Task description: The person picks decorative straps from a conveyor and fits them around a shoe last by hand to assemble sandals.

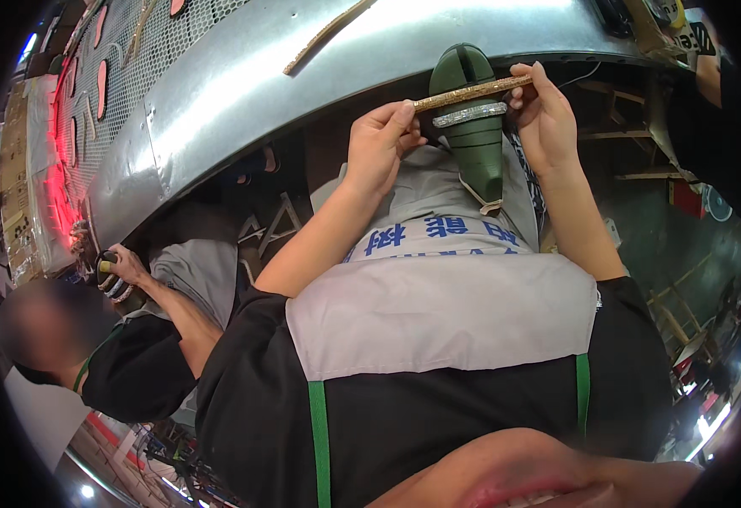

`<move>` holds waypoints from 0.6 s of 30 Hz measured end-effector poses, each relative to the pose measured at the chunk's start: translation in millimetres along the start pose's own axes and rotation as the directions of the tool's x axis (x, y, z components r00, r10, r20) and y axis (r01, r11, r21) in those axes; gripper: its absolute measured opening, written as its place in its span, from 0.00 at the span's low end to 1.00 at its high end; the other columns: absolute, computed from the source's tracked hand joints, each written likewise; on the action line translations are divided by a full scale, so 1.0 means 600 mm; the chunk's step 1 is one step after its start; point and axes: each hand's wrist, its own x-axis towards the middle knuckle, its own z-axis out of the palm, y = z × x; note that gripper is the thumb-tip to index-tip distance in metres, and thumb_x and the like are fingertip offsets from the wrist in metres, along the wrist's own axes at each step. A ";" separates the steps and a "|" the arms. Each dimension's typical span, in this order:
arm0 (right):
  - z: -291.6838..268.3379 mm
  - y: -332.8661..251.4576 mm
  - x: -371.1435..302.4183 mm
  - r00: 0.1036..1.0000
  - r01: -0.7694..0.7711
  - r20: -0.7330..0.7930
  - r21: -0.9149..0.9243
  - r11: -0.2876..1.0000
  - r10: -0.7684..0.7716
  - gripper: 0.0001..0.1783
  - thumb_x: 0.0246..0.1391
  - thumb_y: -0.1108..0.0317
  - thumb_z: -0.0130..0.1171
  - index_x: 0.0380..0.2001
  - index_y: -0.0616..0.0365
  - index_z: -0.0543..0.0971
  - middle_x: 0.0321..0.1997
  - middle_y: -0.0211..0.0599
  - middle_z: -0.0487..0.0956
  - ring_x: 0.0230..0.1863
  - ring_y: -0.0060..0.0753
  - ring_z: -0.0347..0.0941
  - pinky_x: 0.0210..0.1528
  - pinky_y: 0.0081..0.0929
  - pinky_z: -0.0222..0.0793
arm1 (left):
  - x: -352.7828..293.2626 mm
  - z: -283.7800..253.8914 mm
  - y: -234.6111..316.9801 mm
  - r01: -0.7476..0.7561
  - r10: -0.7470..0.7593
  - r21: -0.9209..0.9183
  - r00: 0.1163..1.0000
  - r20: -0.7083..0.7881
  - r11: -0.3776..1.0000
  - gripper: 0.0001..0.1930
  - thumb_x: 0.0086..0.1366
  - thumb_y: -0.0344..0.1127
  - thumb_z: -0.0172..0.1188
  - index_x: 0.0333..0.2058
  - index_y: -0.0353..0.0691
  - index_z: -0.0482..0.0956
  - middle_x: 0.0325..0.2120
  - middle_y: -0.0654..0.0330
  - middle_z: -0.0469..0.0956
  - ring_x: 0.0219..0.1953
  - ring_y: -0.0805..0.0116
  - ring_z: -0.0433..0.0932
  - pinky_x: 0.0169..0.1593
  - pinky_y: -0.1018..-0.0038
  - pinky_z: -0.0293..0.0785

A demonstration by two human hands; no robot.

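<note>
Far left: taped cardboard (19,182), then a perforated surface (146,89) with flat pink pieces (102,89) spread over it. Below, a co-worker in a grey apron; that person's hand (127,264) grips a dark item with a yellow patch. A curved, shiny metal table (176,135) runs up and across my view, a loose tan strip (324,38) lying near its upper edge.

Centre: the left hand (376,146) pinches one end of a gold glittery strip (472,92) between thumb and forefinger, other fingers curled under. The strip runs straight, slightly rising to the right, across a dark green shoe form (478,157) above the wearer's lap. I can't tell from here whether strip and form touch. Just below it, a silver glittery band (470,114) crosses the form.

Right of that: the right hand (548,127) pinches the strip's other end, thumb against fingers. Farther right, wooden stools (616,133) stand on the dark floor.
</note>
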 end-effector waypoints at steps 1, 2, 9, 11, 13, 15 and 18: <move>0.003 -0.001 0.001 1.000 -0.002 -0.001 -0.003 1.000 0.002 0.14 0.63 0.62 0.53 0.38 0.62 0.80 0.26 0.25 0.74 0.29 0.16 0.65 0.34 0.14 0.62 | 0.003 -0.007 -0.005 -0.017 0.017 -0.008 1.000 0.012 1.000 0.11 0.67 0.36 0.56 0.38 0.33 0.78 0.27 0.61 0.76 0.30 0.72 0.75 0.38 0.73 0.78; 0.007 -0.001 0.001 1.000 0.019 0.003 -0.056 0.998 -0.019 0.15 0.63 0.61 0.53 0.38 0.62 0.80 0.27 0.25 0.74 0.29 0.16 0.66 0.35 0.14 0.63 | 0.006 -0.010 -0.006 -0.016 0.016 -0.011 1.000 0.010 1.000 0.11 0.67 0.36 0.56 0.38 0.33 0.78 0.27 0.61 0.76 0.30 0.72 0.75 0.38 0.73 0.78; 0.002 0.015 0.014 0.991 0.130 0.031 -0.334 0.934 -0.127 0.17 0.64 0.58 0.52 0.42 0.62 0.80 0.30 0.26 0.77 0.32 0.15 0.70 0.40 0.14 0.67 | 0.017 -0.020 -0.013 -0.004 0.006 -0.068 0.999 0.034 0.998 0.12 0.67 0.36 0.57 0.40 0.33 0.78 0.36 0.54 0.80 0.38 0.68 0.79 0.44 0.72 0.77; 0.006 0.027 0.018 0.993 0.117 0.022 -0.332 0.936 -0.117 0.18 0.64 0.58 0.51 0.43 0.62 0.79 0.32 0.27 0.77 0.33 0.16 0.70 0.39 0.14 0.67 | 0.023 -0.017 -0.017 0.009 -0.006 -0.099 1.000 0.029 0.995 0.12 0.66 0.36 0.57 0.40 0.33 0.78 0.36 0.54 0.80 0.39 0.68 0.79 0.45 0.73 0.76; -0.005 0.047 0.032 0.999 0.052 0.023 -0.237 0.970 -0.048 0.18 0.65 0.58 0.49 0.43 0.62 0.78 0.35 0.30 0.79 0.35 0.21 0.73 0.39 0.17 0.69 | 0.029 -0.016 -0.016 0.124 -0.110 -0.250 0.992 0.069 0.960 0.11 0.66 0.38 0.57 0.39 0.35 0.79 0.35 0.56 0.80 0.38 0.70 0.78 0.44 0.74 0.75; 0.001 0.058 0.034 0.997 -0.073 -0.030 -0.110 0.991 0.070 0.18 0.64 0.58 0.50 0.44 0.62 0.78 0.36 0.31 0.79 0.36 0.22 0.74 0.39 0.21 0.71 | 0.032 -0.019 -0.011 0.146 -0.115 -0.253 0.984 0.134 0.956 0.11 0.66 0.38 0.57 0.39 0.35 0.78 0.35 0.58 0.80 0.38 0.71 0.77 0.42 0.75 0.75; 0.015 0.043 0.034 0.964 -0.259 -0.058 0.031 0.965 0.260 0.18 0.64 0.59 0.50 0.45 0.64 0.77 0.37 0.35 0.80 0.37 0.26 0.76 0.41 0.25 0.74 | 0.016 -0.005 0.016 0.143 -0.080 -0.222 0.959 0.270 0.964 0.11 0.67 0.38 0.56 0.39 0.36 0.78 0.33 0.60 0.80 0.36 0.73 0.76 0.39 0.77 0.73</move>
